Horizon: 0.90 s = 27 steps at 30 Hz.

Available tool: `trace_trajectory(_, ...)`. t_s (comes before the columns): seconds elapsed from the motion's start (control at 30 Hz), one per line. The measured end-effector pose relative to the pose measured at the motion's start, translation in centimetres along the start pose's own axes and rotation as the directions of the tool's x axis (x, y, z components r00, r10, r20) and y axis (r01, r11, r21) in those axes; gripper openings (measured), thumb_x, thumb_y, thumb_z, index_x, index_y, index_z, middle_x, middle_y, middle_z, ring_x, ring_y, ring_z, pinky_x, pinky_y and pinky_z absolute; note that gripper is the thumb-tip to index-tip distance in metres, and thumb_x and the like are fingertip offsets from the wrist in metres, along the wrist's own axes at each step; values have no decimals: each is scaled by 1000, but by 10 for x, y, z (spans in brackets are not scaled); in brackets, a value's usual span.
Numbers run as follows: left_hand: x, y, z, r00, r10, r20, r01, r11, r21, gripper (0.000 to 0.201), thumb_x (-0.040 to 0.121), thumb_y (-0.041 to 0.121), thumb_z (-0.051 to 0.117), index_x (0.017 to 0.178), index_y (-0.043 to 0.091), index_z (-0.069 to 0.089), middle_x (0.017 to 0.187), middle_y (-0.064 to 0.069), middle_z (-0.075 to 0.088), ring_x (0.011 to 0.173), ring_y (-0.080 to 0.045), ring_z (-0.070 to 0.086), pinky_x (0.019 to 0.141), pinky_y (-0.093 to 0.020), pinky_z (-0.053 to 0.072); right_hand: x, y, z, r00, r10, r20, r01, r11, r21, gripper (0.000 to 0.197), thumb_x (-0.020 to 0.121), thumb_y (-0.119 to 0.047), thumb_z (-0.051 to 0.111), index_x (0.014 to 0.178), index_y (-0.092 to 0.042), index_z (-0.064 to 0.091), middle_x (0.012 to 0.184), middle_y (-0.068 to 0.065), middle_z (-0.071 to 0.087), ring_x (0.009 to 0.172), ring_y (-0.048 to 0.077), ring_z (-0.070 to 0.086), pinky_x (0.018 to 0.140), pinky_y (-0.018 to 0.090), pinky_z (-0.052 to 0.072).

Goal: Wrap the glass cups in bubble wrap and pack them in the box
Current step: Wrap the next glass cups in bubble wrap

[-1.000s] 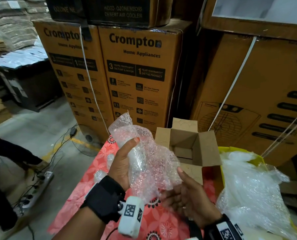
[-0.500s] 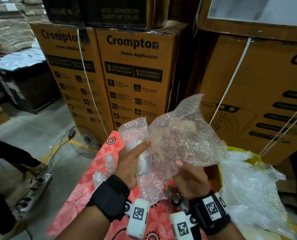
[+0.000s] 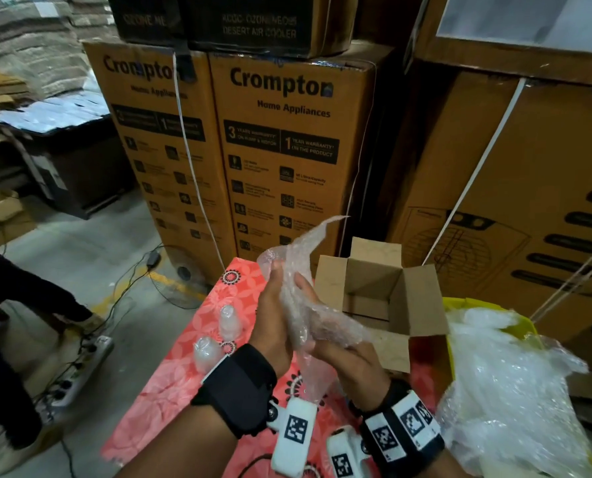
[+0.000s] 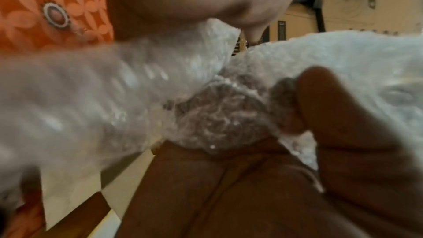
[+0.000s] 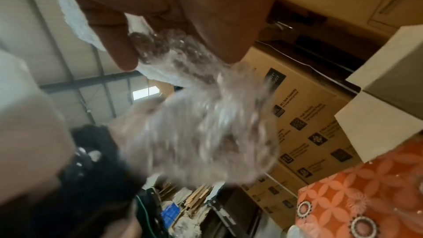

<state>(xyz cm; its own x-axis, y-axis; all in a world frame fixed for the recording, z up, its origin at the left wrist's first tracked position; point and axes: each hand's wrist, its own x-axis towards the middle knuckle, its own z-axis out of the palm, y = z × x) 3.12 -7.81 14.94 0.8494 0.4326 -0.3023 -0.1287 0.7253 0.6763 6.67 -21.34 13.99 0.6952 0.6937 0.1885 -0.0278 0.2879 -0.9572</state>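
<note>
The box [image 3: 374,288] is standing open-topped near the table's [image 3: 198,343] far edge, four flaps [image 3: 422,298] splayed outward; tall cartons [image 3: 287,150] are crowding behind it, and a plastic heap [image 3: 505,384] is bulging along the right edge.

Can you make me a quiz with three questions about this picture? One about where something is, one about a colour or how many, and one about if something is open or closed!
1. Where is the small cardboard box?
A. on the floor
B. on the table, right of the hands
C. on the tall stack

2. What colour is the tablecloth?
A. blue
B. green
C. orange-red with flowers

3. Is the small cardboard box open?
A. flaps open
B. taped shut
C. crushed flat

Answers: 1 B, it stands beside the left hand and right hand holding bubble wrap. 2 C, flowers show. 3 A, flaps stand up.
</note>
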Motion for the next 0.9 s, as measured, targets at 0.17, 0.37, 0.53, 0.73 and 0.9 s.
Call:
trace_trajectory(0.17,-6,12,-12,979,-69,190,89,991,-98,32,94,11,53,119,2,71,117,-14,68,105,-29,65,91,-41,57,4,-3,-6,999,-47,13,47,999,-3,60,90,-11,62,149,-3,55,156,16,54,148,35,47,122,60,34)
trace_trajectory(0.37,3,9,-26,988,-24,149,20,999,26,46,100,8,66,143,-2,58,143,-26,64,132,-43,62,103,-59,55,10,-5,-27,991,-48,-122,59,994,92,38,74,-19,81,109,-5,76,115,17,77,113,32,72,99,52,55)
trace_trajectory(0.53,-3,5,-16,975,-42,218,53,997,-49,58,92,14,79,143,-4,58,143,-30,61,133,-42,62,105,-53,55,7,13,-24,996,-69,-58,81,967,243,32,79,-13,74,108,1,76,121,26,71,121,45,62,111,65,41)
trace_trajectory(0.73,-2,2,-2,981,3,194,-9,1000,29,51,99,18,70,144,-2,54,139,-29,64,129,-43,64,100,-51,59,7,3,-21,987,-153,46,157,982,-109,53,92,-16,74,142,-7,58,152,14,56,147,41,45,117,66,37)
trace_trajectory(0.9,1,9,-2,978,-71,197,62,997,52,63,109,45,55,155,4,42,149,-29,56,132,-45,59,103,-53,51,10,-8,-23,948,-316,36,299,845,-443,88,78,1,90,147,-7,36,146,-17,55,128,13,64,99,35,59)
